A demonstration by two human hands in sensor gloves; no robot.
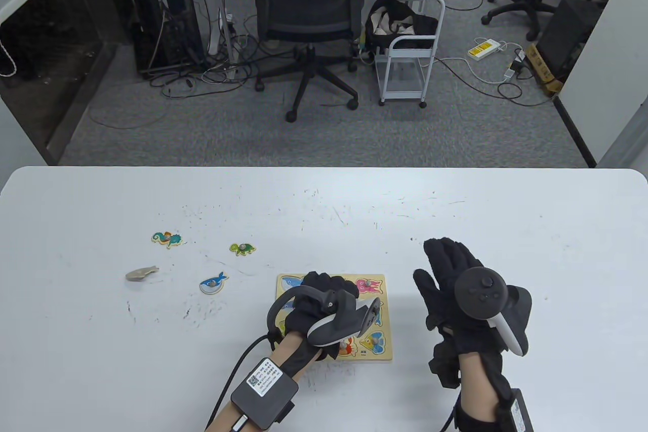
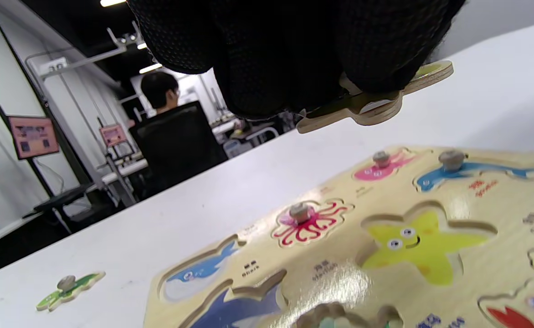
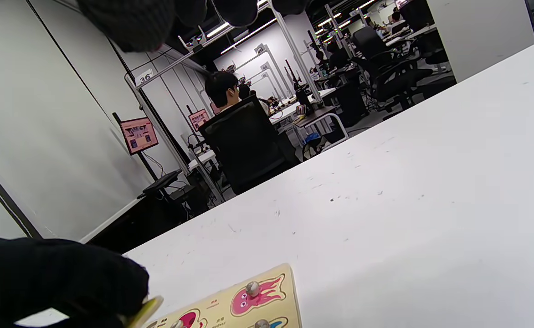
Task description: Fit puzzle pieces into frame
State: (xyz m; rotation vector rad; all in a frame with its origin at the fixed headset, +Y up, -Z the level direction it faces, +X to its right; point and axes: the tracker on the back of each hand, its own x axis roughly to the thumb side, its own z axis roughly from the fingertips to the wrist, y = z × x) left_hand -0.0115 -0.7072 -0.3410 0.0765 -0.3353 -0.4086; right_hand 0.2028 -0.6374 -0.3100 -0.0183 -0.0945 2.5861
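Pinching flat wooden star piece (image 2: 376, 102): left hand (image 1: 316, 295) | right hand (image 1: 448, 275) fingers relaxed

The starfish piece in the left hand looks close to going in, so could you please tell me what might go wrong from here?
1. The left hand grips the starfish piece above the puzzle frame; its fingers hide most of it, so its arms may be misaligned with the starfish recess.
2. Neighbouring octopus piece has a raised knob that the fingers might knock.
3. The right hand is open beside the frame, not steadying it, so it could slide.
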